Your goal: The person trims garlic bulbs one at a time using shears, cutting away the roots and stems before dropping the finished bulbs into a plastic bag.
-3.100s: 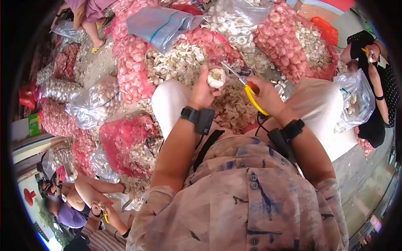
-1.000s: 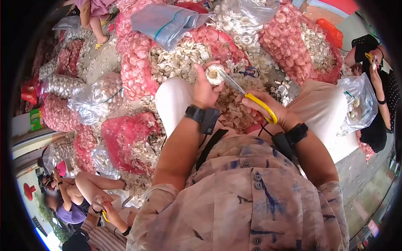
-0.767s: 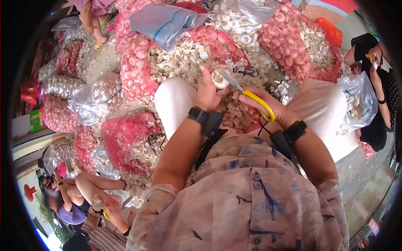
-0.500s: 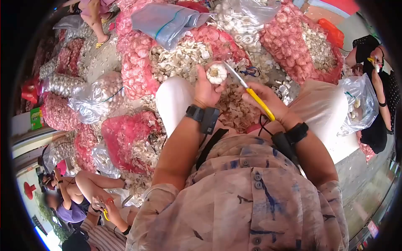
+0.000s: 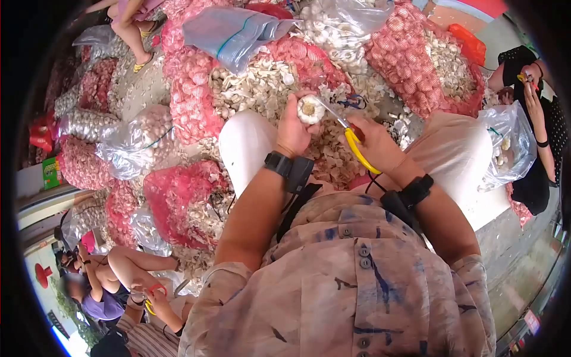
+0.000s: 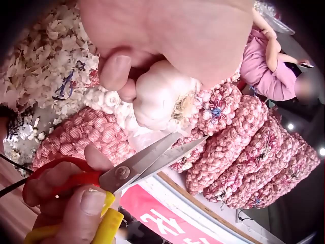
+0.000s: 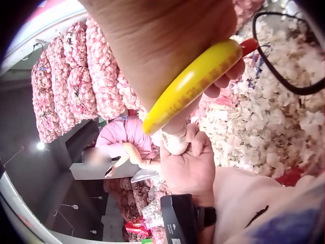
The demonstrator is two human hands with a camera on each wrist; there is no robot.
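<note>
My left hand (image 5: 294, 132) holds a white garlic bulb (image 5: 310, 110) with its root face turned up in the head view. Fingers curl round the bulb (image 6: 158, 99) in the left wrist view, where its brown root tuft points toward the scissors. Those scissors (image 5: 358, 150), with red and yellow handles, are gripped by my right hand (image 5: 377, 143). Their blades (image 6: 148, 161) stand slightly apart, tips close beside the root end. In the right wrist view the yellow handle (image 7: 195, 84) crosses in front of the palm, and the blades are hidden.
Peeled garlic skins (image 5: 326, 156) heap between the knees. Red mesh sacks of garlic (image 5: 193, 98) and clear plastic bags (image 5: 505, 143) lie around. A folded plastic sheet (image 5: 229, 35) lies ahead. Other people sit nearby at the lower left and right, one in black (image 5: 532, 178).
The scissors went onto the bulb around a second ago, then drew back off it. The bulb has been turned in the left hand, and the scissors have rotated in the right.
</note>
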